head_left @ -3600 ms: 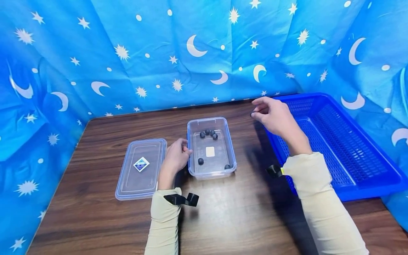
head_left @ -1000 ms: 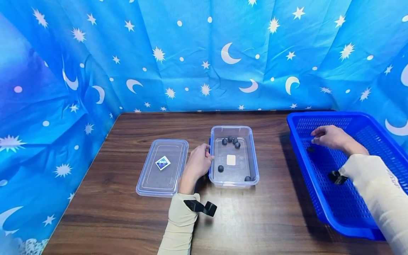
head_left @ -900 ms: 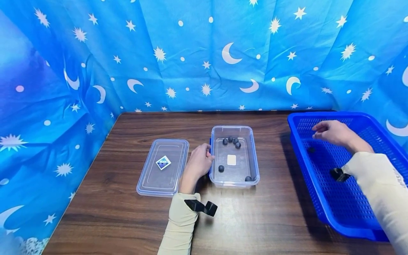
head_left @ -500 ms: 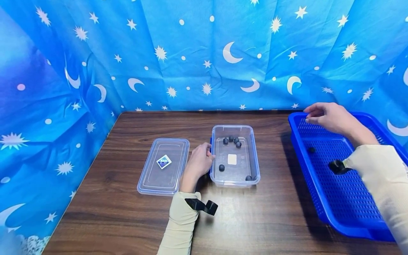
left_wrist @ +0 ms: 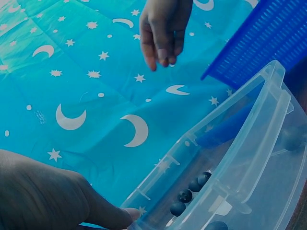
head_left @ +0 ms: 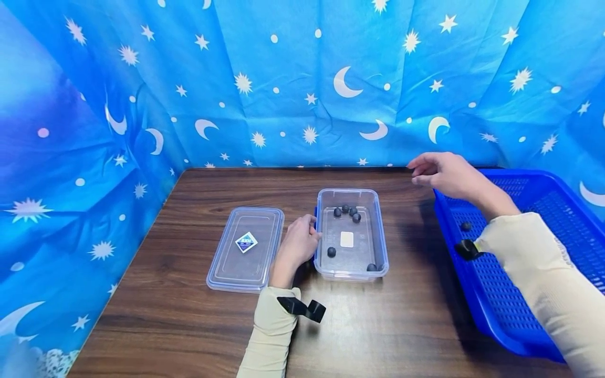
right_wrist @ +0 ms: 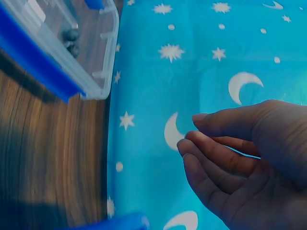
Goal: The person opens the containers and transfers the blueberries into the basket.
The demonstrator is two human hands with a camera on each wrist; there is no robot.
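A clear food container (head_left: 350, 275) with a blue-tinted rim stands mid-table. Inside lie several small dark balls (head_left: 332, 252), most grouped toward its far end. My left hand (head_left: 299, 241) holds the container's left side, its thumb at the rim; part of its fingers is hidden. My right hand (head_left: 451, 176) hovers above the far-left corner of the blue basket (head_left: 479, 315). Its fingers are loosely bent, and the right wrist view shows nothing between thumb and fingertips. On the basket's floor, near its left wall, sits one dark ball (head_left: 465, 226).
Left of the container, the clear lid (head_left: 227, 268) with a diamond-shaped label lies flat on the brown wooden table (head_left: 179, 320). A blue cloth (head_left: 283, 63) with stars and moons hangs behind and at the sides. The basket's raised walls border the right side.
The right hand has gone from beside the basket to low inside it, then up and left out of it. A dark ball now lies in the basket. The left hand stays at the container.
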